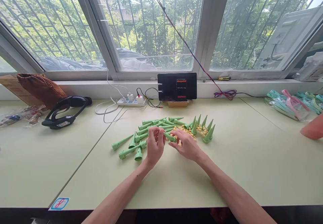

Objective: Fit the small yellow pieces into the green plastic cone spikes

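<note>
A heap of green plastic cone spikes [151, 127] lies on the pale green table [242, 170], mixed with several small yellow pieces [188, 131]. Several short green cones [208, 133] stand upright at the heap's right. My left hand [154, 146] is closed, pinching one green spike [168, 136] that runs across to my right hand [186, 145]. The right hand's fingers curl around the spike's far end, over the yellow pieces.
A black tablet with a phone [177, 86] leans at the windowsill, with a power strip [131, 100] and cables to its left. A black headset [66, 111] and a brown bag [40, 87] sit at left. Bagged pastel clips [287, 103] lie at right, near another person's arm [314, 131].
</note>
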The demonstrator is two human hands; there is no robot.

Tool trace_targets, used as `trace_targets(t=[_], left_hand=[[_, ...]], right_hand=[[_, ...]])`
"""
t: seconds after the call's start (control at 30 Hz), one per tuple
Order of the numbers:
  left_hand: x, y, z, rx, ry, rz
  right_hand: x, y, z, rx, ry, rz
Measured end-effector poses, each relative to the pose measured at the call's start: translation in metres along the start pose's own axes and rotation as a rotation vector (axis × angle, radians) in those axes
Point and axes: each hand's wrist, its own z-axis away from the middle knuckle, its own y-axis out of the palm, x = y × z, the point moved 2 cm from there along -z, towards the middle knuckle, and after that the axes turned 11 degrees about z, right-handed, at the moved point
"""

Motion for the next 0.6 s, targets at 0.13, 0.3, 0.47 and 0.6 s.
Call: trace_targets(t=[0.13,0.3,0.47,0.6], left_hand=[[-0.001,0.000,-0.004,-0.023,-0.080,0.086],[0.001,0.001,-0.009,-0.004,-0.180,0.150],[0.008,0.003,-0.008,0.089,-0.284,0.131],[0.008,0.005,-0.005,0.181,-0.347,0.089]], right_hand=[[-0.001,0.002,0.000,-0.008,0.009,-0.002],[-0.004,0.003,-0.001,-0.047,0.030,-0.053],[-0.006,0.003,-0.001,-0.064,0.051,-0.143],[-0.006,0.004,-0.001,-0.011,0.045,-0.228]])
